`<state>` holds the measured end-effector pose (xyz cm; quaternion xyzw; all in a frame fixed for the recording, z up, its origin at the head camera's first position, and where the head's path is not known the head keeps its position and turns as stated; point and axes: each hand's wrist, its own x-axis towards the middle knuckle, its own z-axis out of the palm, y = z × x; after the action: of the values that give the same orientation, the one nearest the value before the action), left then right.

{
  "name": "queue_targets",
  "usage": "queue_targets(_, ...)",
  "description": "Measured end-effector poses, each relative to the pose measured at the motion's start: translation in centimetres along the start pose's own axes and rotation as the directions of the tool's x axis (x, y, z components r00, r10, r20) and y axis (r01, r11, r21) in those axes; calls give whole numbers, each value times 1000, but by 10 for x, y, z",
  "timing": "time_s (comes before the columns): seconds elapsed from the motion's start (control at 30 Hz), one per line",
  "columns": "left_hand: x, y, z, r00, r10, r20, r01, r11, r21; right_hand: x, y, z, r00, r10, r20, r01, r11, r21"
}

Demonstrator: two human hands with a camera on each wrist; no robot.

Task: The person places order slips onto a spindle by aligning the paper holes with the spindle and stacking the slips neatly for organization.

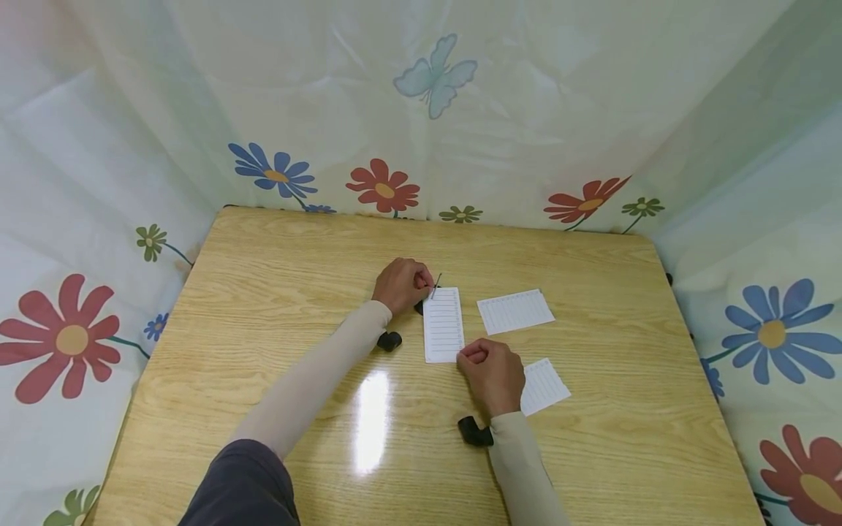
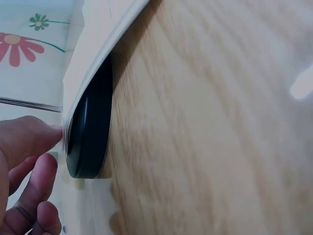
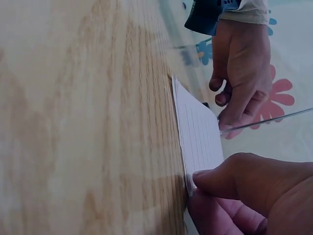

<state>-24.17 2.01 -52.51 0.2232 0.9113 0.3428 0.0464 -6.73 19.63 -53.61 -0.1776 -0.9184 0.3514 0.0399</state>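
Note:
Lined notepaper (image 1: 443,329) lies between my hands, its far end raised over the round black base (image 2: 88,132) of a paper spike. The thin metal rod (image 3: 274,119) of the spike sticks up at that far end; whether it goes through the paper I cannot tell for sure. My left hand (image 1: 400,285) pinches the far left corner of the paper beside the rod, thumb on top. My right hand (image 1: 493,372) pinches the near right corner between thumb and forefinger. In the right wrist view the paper edge looks layered.
Two more lined sheets lie to the right on the wooden table (image 1: 276,292): one sheet (image 1: 516,312) farther back, another sheet (image 1: 544,387) partly behind my right hand. Black wrist devices (image 1: 475,431) sit at both wrists. A flowered curtain (image 1: 296,88) surrounds the table.

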Motion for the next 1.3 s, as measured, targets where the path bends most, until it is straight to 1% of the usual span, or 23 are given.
queue_targets(0.1,-4,-2,0,1000,-8,-14,7,999,-47,-2,1,-1,1000,5,-15,-4,1000,27)
queue_targets(0.23,-10,-3,-4,998,-20,-54,15,995,-99,-3,2,-5,997,-9,-72,15,997,78)
queue_targets(0.37,-15,2,-13,993,-19,-117,-1,986,-165,-2,1,-14,990,-43,-136,59,991,118)
queue_targets(0.5,-19,10,-25,984,-9,-179,-28,979,-202,-2,-1,-23,984,-54,-171,78,987,138)
queue_targets(0.57,-20,16,-31,976,4,-216,-51,975,-215,-1,-1,-26,981,-52,-185,80,986,146)
queue_targets(0.63,-21,23,-38,965,21,-260,-81,972,-222,-1,0,-30,978,-50,-204,83,984,156)
queue_targets(0.77,-23,41,-53,937,69,-344,-158,958,-239,1,0,-37,970,-46,-239,88,982,168)
queue_targets(0.9,-26,60,-65,908,135,-396,-242,942,-234,2,0,-45,962,-43,-269,93,980,176)
queue_targets(1.0,-29,74,-71,888,190,-418,-301,928,-218,4,1,-51,955,-44,-294,99,980,174)
queue_targets(1.07,-31,83,-73,879,221,-422,-334,918,-215,5,2,-54,951,-41,-307,98,980,172)
queue_targets(1.17,-33,96,-74,873,252,-417,-362,908,-211,6,4,-60,945,-36,-325,98,980,175)
queue_targets(1.3,-35,108,-69,870,280,-406,-387,898,-211,8,8,-67,936,-30,-351,96,980,172)
